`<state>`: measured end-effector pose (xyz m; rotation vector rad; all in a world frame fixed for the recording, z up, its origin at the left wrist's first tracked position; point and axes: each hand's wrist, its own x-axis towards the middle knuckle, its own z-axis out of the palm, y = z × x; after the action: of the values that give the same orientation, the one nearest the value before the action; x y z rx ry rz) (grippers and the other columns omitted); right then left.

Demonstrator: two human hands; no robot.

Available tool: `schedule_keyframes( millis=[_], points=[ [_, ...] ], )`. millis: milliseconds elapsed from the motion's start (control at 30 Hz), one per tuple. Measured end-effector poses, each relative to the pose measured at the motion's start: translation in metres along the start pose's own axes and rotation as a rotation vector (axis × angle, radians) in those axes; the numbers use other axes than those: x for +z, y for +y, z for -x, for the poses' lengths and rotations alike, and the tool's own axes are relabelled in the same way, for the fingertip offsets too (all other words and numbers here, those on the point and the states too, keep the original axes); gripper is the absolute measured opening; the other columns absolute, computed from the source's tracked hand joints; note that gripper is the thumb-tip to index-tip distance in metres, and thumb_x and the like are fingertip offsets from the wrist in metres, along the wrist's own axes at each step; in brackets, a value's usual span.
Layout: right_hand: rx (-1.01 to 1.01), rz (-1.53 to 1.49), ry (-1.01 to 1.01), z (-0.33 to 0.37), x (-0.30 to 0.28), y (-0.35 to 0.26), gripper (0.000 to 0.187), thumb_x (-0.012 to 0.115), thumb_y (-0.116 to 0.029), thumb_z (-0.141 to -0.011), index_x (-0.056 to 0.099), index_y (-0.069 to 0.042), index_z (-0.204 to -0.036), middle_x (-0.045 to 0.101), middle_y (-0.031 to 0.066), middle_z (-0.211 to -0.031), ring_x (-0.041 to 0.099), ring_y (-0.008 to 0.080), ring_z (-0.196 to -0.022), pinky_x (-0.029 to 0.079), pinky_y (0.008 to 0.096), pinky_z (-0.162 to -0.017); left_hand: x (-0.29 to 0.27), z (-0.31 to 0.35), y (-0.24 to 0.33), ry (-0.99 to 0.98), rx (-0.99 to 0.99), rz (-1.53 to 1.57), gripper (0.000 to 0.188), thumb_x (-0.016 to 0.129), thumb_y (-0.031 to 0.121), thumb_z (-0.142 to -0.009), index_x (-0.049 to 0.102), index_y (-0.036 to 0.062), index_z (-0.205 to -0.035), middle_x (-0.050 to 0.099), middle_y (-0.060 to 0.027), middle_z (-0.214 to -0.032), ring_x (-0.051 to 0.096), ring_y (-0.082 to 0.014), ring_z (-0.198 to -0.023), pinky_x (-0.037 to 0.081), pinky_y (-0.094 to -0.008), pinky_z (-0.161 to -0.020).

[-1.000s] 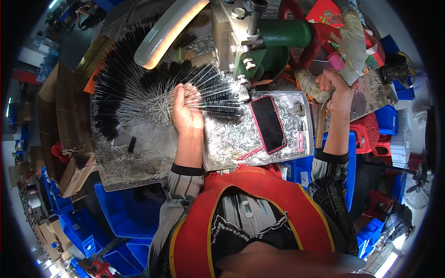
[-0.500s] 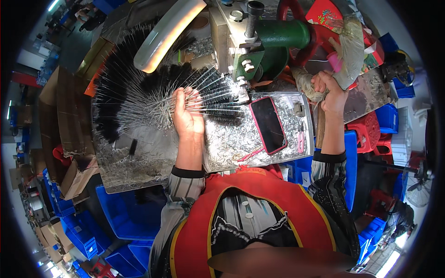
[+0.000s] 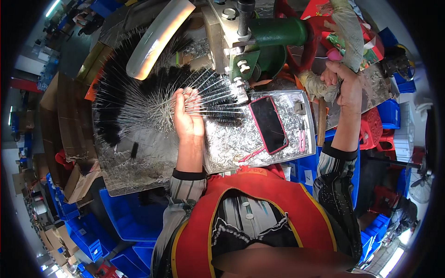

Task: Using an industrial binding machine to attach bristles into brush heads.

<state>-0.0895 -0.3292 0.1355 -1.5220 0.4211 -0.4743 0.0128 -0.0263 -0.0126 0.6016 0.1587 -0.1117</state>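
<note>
My left hand (image 3: 189, 118) is closed round the wire stems of several black-bristled twisted-wire brushes (image 3: 215, 96). Their bristle ends point right, by the metal block of a green hand press (image 3: 282, 32). A spread pile of similar brushes (image 3: 111, 102) lies left of and behind that hand, bare wires toward it. My right hand (image 3: 347, 88) is closed on the press's cloth-wrapped handle (image 3: 320, 85), fingers curled over the wrapping; part of the grip is hidden behind the hand.
A lit lamp (image 3: 160, 39) hangs over the pile. A metal tray (image 3: 222, 148) with shiny wire scraps holds a pink-cased phone (image 3: 269, 125) and a pink-handled tool (image 3: 301, 140). Cardboard boxes (image 3: 69, 125) stand left; blue bins (image 3: 132, 213) sit below the table, red stools (image 3: 371, 129) at right.
My right hand has shifted right and slightly away from me, with the wrapped handle turning a little. My left hand stays almost in place with the brushes.
</note>
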Motion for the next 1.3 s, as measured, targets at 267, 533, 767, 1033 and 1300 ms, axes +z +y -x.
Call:
schedule_keyframes(
  millis=[267,533,767,1033,1300],
  points=[
    [-0.435,-0.256,0.145,0.003,0.015,0.067,0.016,0.054,-0.003,-0.069,0.048,0.001,-0.054,0.041,0.0051,-0.045,0.043,0.0154,-0.041,0.041,0.0292,-0.050,0.003,0.002,0.002,-0.022,0.000,-0.007,0.018,0.047,0.017,-0.085,0.049,0.0063,-0.099,0.056,-0.0091,-0.087,0.056,-0.0190,-0.081,0.047,-0.0297,-0.072],
    [-0.326,-0.215,-0.018,0.002,0.003,0.053,0.015,0.053,-0.002,-0.069,0.051,0.002,-0.055,0.044,0.0069,-0.046,0.044,0.0160,-0.042,0.041,0.0299,-0.053,0.004,0.004,0.005,-0.091,-0.038,-0.010,0.020,0.043,0.021,-0.087,0.047,0.0072,-0.101,0.055,-0.0118,-0.098,0.053,-0.0234,-0.096,0.041,-0.0322,-0.083],
    [-0.187,-0.160,0.039,0.003,0.003,0.031,0.013,0.055,-0.003,-0.067,0.052,0.002,-0.056,0.043,0.0061,-0.045,0.044,0.0165,-0.041,0.039,0.0294,-0.049,-0.002,0.004,0.002,-0.123,-0.008,0.086,0.020,0.043,0.019,-0.086,0.048,0.0079,-0.102,0.053,-0.0125,-0.105,0.050,-0.0212,-0.100,0.042,-0.0327,-0.082],
    [-0.207,-0.175,0.071,0.004,0.006,0.037,0.010,0.055,-0.002,-0.067,0.052,0.003,-0.059,0.044,0.0065,-0.045,0.044,0.0166,-0.042,0.040,0.0297,-0.050,-0.005,-0.003,0.005,-0.150,-0.004,0.076,0.013,0.048,0.012,-0.084,0.052,0.0053,-0.094,0.057,-0.0120,-0.089,0.055,-0.0211,-0.083,0.045,-0.0307,-0.077],
    [-0.203,-0.165,0.063,0.003,0.003,0.038,0.010,0.055,-0.002,-0.067,0.052,0.004,-0.060,0.044,0.0065,-0.045,0.045,0.0169,-0.042,0.040,0.0300,-0.051,-0.003,0.002,0.006,-0.153,-0.030,0.134,0.013,0.046,0.009,-0.085,0.050,0.0025,-0.095,0.056,-0.0142,-0.091,0.054,-0.0239,-0.091,0.043,-0.0335,-0.086]
  ],
)
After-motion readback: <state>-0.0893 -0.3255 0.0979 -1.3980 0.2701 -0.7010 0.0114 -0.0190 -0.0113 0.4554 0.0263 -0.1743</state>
